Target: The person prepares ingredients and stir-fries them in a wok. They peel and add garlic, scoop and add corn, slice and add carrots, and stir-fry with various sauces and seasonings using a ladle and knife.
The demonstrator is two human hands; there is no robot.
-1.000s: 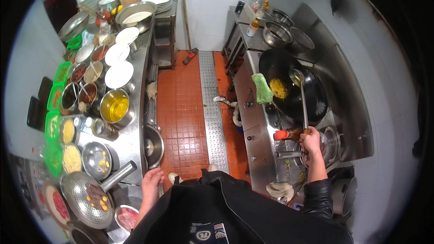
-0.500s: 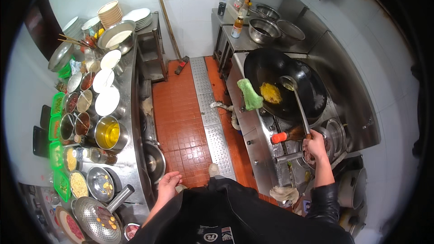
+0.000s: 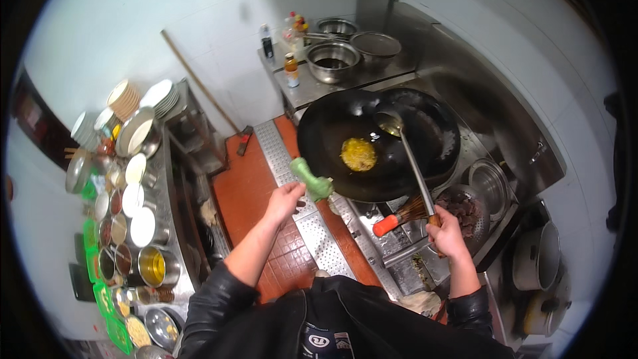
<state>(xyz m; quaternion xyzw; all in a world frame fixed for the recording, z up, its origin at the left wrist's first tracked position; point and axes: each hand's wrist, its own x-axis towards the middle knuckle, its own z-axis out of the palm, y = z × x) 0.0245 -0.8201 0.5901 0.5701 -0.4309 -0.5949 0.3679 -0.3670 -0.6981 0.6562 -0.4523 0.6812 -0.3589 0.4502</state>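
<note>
Right hand (image 3: 446, 231) grips a long metal ladle (image 3: 413, 166); left hand (image 3: 286, 201), half-curled, looks empty beside green cloth (image 3: 318, 185) at the round black wok's (image 3: 325, 134) eight o'clock. Cloth slipping could cause burns.

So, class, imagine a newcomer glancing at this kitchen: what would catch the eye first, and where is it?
Probably the yellow food, bright against the black wok just right of the picture's centre. Next might come the long metal ladle, held in the right hand, its bowl at the wok. The green cloth stands out too, at the wok's near-left edge beside the left hand.
</note>
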